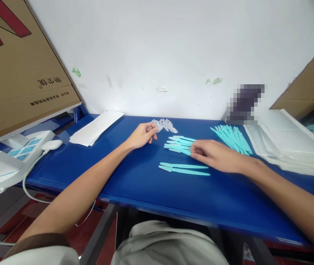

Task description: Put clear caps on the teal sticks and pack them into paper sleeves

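Observation:
My left hand [143, 135] is closed, thumb and index finger pinched at the near edge of a small heap of translucent plastic caps [169, 126]. Whether a cap sits between its fingertips I cannot make out. My right hand [214, 154] is curled round the handle ends of a group of turquoise eyebrow razors [177, 143], whose heads point left. How many its fingers grip is hidden. Closer to the front edge, two turquoise eyebrow razors [184, 168] lie side by side. Beyond my right wrist lies a fanned pile of turquoise razors [231, 138].
On the blue table [146, 184] white paper sheets [96, 129] lie at the back left. Stacked clear plastic bags [297, 143] fill the right. A white power strip [35, 147] with plugs and a cable stands left, beneath a cardboard box [21, 73]. A white wall [151, 55] closes the back.

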`<state>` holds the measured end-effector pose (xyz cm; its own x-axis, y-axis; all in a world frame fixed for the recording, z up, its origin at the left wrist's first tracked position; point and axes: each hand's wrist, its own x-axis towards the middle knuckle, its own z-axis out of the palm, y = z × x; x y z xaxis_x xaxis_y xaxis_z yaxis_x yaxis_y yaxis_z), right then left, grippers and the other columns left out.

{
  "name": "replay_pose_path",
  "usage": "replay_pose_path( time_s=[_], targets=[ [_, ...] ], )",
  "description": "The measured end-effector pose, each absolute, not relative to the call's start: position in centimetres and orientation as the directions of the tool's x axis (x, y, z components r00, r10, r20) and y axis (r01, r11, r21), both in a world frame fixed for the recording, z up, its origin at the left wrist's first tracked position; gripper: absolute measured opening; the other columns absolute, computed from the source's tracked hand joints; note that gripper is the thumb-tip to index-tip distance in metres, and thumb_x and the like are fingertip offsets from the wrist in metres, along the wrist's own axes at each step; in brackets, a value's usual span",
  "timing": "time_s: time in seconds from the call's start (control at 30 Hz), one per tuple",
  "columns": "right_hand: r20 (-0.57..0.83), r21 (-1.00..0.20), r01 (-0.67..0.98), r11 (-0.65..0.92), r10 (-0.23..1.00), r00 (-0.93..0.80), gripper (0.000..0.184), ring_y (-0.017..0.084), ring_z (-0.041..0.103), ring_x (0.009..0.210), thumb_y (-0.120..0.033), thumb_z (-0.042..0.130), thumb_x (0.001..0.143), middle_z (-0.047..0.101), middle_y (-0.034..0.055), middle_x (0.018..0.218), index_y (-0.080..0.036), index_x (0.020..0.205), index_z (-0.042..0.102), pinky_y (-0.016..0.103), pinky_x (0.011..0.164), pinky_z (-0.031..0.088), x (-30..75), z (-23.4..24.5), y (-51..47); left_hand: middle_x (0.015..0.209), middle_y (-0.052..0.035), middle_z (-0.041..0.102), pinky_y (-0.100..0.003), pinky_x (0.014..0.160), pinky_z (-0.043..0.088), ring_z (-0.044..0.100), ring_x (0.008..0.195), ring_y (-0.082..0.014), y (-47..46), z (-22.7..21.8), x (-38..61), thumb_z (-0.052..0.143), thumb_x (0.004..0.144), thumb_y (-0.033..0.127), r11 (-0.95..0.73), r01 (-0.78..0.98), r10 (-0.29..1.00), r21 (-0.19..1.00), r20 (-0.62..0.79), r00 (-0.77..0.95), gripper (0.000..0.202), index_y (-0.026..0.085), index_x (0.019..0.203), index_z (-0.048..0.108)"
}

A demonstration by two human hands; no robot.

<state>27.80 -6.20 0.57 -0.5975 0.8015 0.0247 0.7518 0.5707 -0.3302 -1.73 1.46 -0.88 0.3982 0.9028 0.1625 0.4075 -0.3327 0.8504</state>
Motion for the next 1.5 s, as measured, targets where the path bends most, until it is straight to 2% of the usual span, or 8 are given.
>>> replay_pose_path(
  time_s=[0.1, 0.23, 0.5, 0.73, 0.93, 1.17, 1.33, 1.5],
  targets=[
    [0.179, -0.275, 0.753, 0.597, 0.802, -0.57, 0.019, 0.018, 0.058, 0.072, -0.036, 0.047, 0.096, 0.066, 0.006, 0.088, -0.021, 0.091, 0.059, 0.029, 0.064, 0.038, 27.8, 0.2, -6.1, 0.08, -0.0056, 0.073, -0.026, 0.056, 0.043, 0.057, 0.048, -0.0096, 1.3, -0.9, -1.2, 0.062, 0.093, 0.041, -0.297, 0.313, 0.907, 0.902, 0.164, 0.389, 0.025, 0.016, 0.091, 0.059],
    [0.293, -0.246, 0.769, 0.59, 0.802, -0.521, 0.019, 0.017, 0.059, 0.069, -0.036, 0.047, 0.095, 0.068, 0.0054, 0.087, -0.021, 0.09, 0.057, 0.029, 0.063, 0.038, 27.8, 0.1, -6.1, 0.088, -0.0081, 0.077, -0.027, 0.057, 0.045, 0.06, 0.046, -0.01, 1.1, -0.9, -0.9, 0.063, 0.093, 0.042, -0.274, 0.247, 0.909, 0.93, 0.167, 0.382, 0.027, 0.015, 0.095, 0.058],
    [0.332, -0.262, 0.785, 0.561, 0.817, -0.472, 0.019, 0.016, 0.058, 0.06, -0.037, 0.048, 0.096, 0.069, 0.0018, 0.077, -0.022, 0.088, 0.057, 0.028, 0.06, 0.037, 27.6, 0.1, -6.1, 0.115, -0.0149, 0.074, -0.03, 0.062, 0.051, 0.067, 0.054, -0.0112, 0.7, -1.2, -0.4, 0.067, 0.091, 0.047, -0.287, 0.167, 0.907, 0.943, 0.212, 0.364, 0.035, 0.014, 0.094, 0.056],
    [0.323, -0.254, 0.795, 0.552, 0.823, -0.468, 0.021, 0.016, 0.058, 0.055, -0.039, 0.046, 0.097, 0.068, 0.0012, 0.07, -0.022, 0.092, 0.057, 0.028, 0.057, 0.034, 27.5, 0.1, -6.2, 0.092, -0.0107, 0.076, -0.025, 0.066, 0.048, 0.069, 0.078, -0.0155, 1.4, -1.7, -0.5, 0.078, 0.081, 0.044, -0.325, 0.062, 0.894, 0.944, 0.285, 0.346, 0.037, 0.015, 0.09, 0.057],
    [0.298, -0.256, 0.794, 0.552, 0.826, -0.478, 0.021, 0.016, 0.057, 0.052, -0.039, 0.045, 0.096, 0.069, 0.0015, 0.069, -0.022, 0.091, 0.056, 0.028, 0.055, 0.033, 27.2, 0.4, -6.4, 0.097, -0.0081, 0.075, -0.027, 0.072, 0.049, 0.068, 0.081, -0.0151, 1.4, -1.6, -0.8, 0.077, 0.08, 0.041, -0.285, 0.035, 0.902, 0.958, 0.256, 0.349, 0.049, 0.016, 0.119, 0.064],
    [0.306, -0.243, 0.794, 0.558, 0.82, -0.483, 0.02, 0.015, 0.057, 0.052, -0.038, 0.046, 0.096, 0.07, 0.0009, 0.069, -0.022, 0.092, 0.058, 0.028, 0.055, 0.034, 27.3, 0.3, -6.3, 0.1, -0.0111, 0.078, -0.038, 0.095, 0.05, 0.071, 0.101, -0.024, 1.1, -1.4, -0.6, 0.078, 0.079, 0.048, -0.311, 0.095, 0.921, 0.946, 0.276, 0.275, 0.036, 0.015, 0.091, 0.073],
    [0.305, -0.235, 0.796, 0.558, 0.82, -0.485, 0.02, 0.015, 0.057, 0.053, -0.038, 0.046, 0.096, 0.07, 0.0007, 0.071, -0.022, 0.093, 0.058, 0.028, 0.056, 0.034, 27.4, 0.1, -6.2, 0.091, -0.0115, 0.078, -0.041, 0.094, 0.053, 0.073, 0.096, -0.0268, 1.3, -1.5, -0.8, 0.087, 0.067, 0.042, -0.274, 0.116, 0.941, 0.955, 0.241, 0.238, 0.034, 0.014, 0.082, 0.076],
    [0.295, -0.23, 0.794, 0.563, 0.818, -0.494, 0.02, 0.016, 0.059, 0.055, -0.038, 0.046, 0.096, 0.07, 0.0007, 0.071, -0.022, 0.093, 0.058, 0.028, 0.057, 0.034, 27.4, 0.0, -6.2, 0.082, -0.008, 0.077, -0.043, 0.095, 0.056, 0.076, 0.088, -0.0249, 1.2, -1.5, -0.7, 0.086, 0.07, 0.033, -0.242, -0.006, 0.943, 0.97, 0.236, 0.235, 0.043, 0.014, 0.105, 0.069]
  ],
)
